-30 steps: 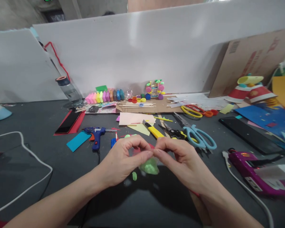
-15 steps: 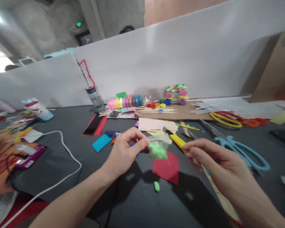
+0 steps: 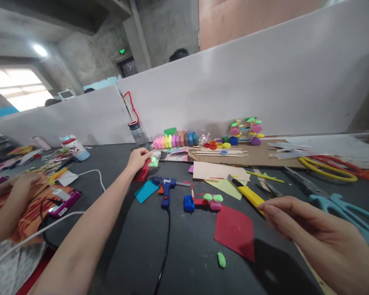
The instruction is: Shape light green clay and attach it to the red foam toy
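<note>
My left hand [image 3: 137,160] reaches to the back left, fingers pinched on a small clear bag of green clay [image 3: 154,162] beside a red sheet. My right hand [image 3: 321,233] is closed in a pinch at the handle end of a yellow utility knife [image 3: 249,195]; whatever its fingertips hold is hidden. A green clay oval [image 3: 221,259] lies below a red paper piece [image 3: 237,231]. Between my hands are a blue glue gun [image 3: 166,189] and a small model with a blue wheel [image 3: 189,203], pink clay and green ovals.
Large blue-handled scissors [image 3: 338,205] lie at the right, with yellow-handled scissors [image 3: 329,170] behind. Clay blocks [image 3: 175,140], sticks and a clay-and-stick model [image 3: 247,131] line the white partition [image 3: 233,82]. Another person's arms [image 3: 15,200] are at the left, near a white cable [image 3: 39,233].
My left hand has moved away to the back left with the bag of green clay, uncovering the glue gun and small model. My right hand stays beside the knife. The view has shifted.
</note>
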A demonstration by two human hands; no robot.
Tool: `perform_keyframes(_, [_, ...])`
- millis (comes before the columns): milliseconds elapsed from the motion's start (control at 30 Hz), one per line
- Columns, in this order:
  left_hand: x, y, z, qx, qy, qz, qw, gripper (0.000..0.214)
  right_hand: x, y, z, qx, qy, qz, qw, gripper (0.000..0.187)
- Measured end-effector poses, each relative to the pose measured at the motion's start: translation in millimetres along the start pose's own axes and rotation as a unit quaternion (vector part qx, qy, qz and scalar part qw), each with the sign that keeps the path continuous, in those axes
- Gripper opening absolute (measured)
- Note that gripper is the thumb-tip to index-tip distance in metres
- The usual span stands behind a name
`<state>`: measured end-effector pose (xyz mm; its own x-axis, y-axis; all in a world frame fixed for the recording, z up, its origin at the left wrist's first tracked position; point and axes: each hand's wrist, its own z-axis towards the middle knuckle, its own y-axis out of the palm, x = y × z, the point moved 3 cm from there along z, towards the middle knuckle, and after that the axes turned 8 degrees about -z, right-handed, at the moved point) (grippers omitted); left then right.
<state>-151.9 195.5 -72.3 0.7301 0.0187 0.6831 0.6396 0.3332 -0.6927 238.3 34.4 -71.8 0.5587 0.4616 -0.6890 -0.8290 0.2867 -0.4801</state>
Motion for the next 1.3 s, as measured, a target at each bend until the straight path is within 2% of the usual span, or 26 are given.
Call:
perform_keyframes(100, [-11, 4.4, 8, 0.008, -0.004, 0.018, 1.0, 0.037, 2, 3, -1, -0.02, -0.001, -0.012, 1.0, 0.043])
perform_keyframes(200, [-14, 4.2, 7, 0.043, 0.011, 0.025, 0.999, 0.037, 6, 6, -4, -0.066, -0.018, -0.051, 0.996, 0.043])
perform_keyframes(300, [-12, 2.9, 0, 0.092, 0.052, 0.015, 0.994, 0.037, 10, 13, -10, -0.158, -0.02, -0.09, 0.983, 0.036])
perform_keyframes(400, [0, 6.1, -14, 0.131, 0.123, -0.011, 0.984, 0.037, 8, 27, -19, -0.291, -0.052, -0.122, 0.948, 0.024])
perform_keyframes(467, [15, 11.2, -33, 0.134, 0.187, -0.031, 0.973, 0.035, 4, 37, -27, -0.36, -0.085, -0.14, 0.918, 0.011])
perform_keyframes(533, [36, 16.6, -61, 0.134, 0.259, -0.053, 0.955, 0.028, 0, 46, -34, -0.4, -0.111, -0.166, 0.895, 0.012])
perform_keyframes(600, [59, 22.1, -94, 0.127, 0.335, -0.077, 0.93, 0.012, -4, 53, -39, -0.418, -0.129, -0.193, 0.878, 0.017])
perform_keyframes(700, [87, 30.0, -137, 0.087, 0.42, -0.104, 0.897, 0.012, -7, 62, -46, -0.437, -0.155, -0.215, 0.859, 0.012])
perform_keyframes(800, [101, 36.3, -163, 0.033, 0.455, -0.131, 0.88, 0.018, -9, 68, -49, -0.449, -0.17, -0.215, 0.85, 0.005])
perform_keyframes(867, [104, 39.9, -172, 0.001, 0.448, -0.152, 0.881, 0.018, -10, 69, -49, -0.447, -0.171, -0.209, 0.853, 0.004])
perform_keyframes(967, [104, 45.3, -180, -0.046, 0.398, -0.191, 0.896, 0.015, -10, 66, -47, -0.433, -0.164, -0.181, 0.868, 0.006])
perform_keyframes(1067, [102, 52.1, -189, -0.11, 0.299, -0.236, 0.918, 0.014, -9, 56, -40, -0.392, -0.137, -0.137, 0.899, 0.006])
perform_keyframes(1133, [98, 58.6, -195, -0.176, 0.211, -0.266, 0.924, 0.014, -8, 47, -34, -0.348, -0.106, -0.101, 0.926, 0.007])
perform_keyframes(1200, [96, 66.3, -202, -0.253, 0.121, -0.305, 0.91, 0.017, -7, 40, -28, -0.306, -0.08, -0.06, 0.947, 0.011])
perform_keyframes(1300, [98, 77.4, -212, -0.336, 0.014, -0.375, 0.864, 0.024, -6, 36, -24, -0.263, -0.074, -0.002, 0.962, 0.017])
